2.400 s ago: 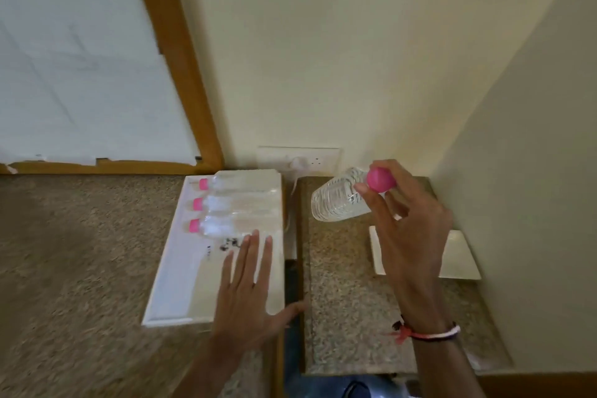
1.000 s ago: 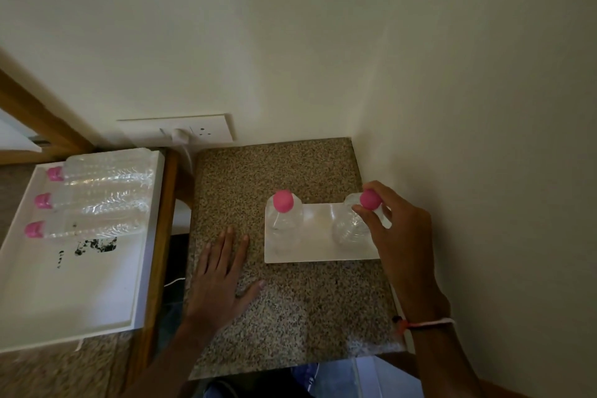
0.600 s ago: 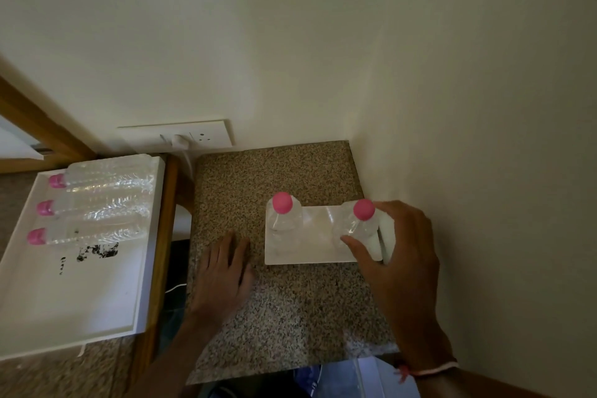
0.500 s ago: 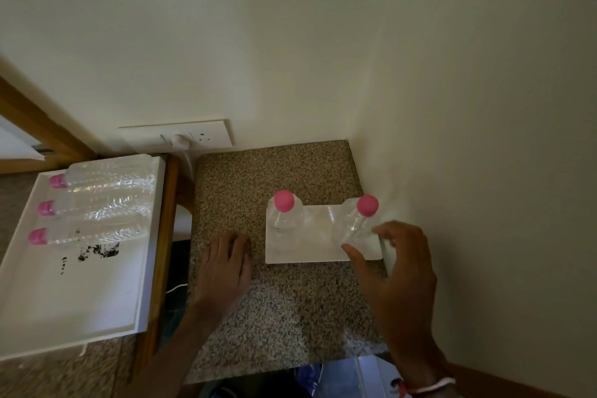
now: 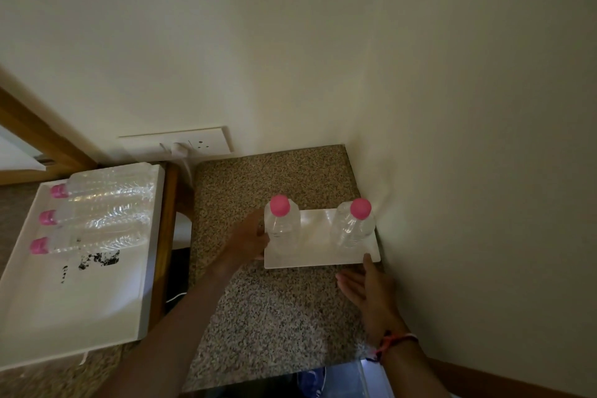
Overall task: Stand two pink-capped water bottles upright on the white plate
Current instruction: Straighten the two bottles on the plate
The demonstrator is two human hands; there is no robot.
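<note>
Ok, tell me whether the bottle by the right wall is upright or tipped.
Upright. The right bottle stands on its base on the white plate, pink cap at the top, and neither hand touches it.

No legible text anywhere.

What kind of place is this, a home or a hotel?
Probably a hotel room, though I cannot be sure. Two sealed water bottles stand on a white plate on a granite counter, with spare ones on a tray.

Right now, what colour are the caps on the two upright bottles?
Pink, on both upright bottles; the head view shows them clearly.
</note>
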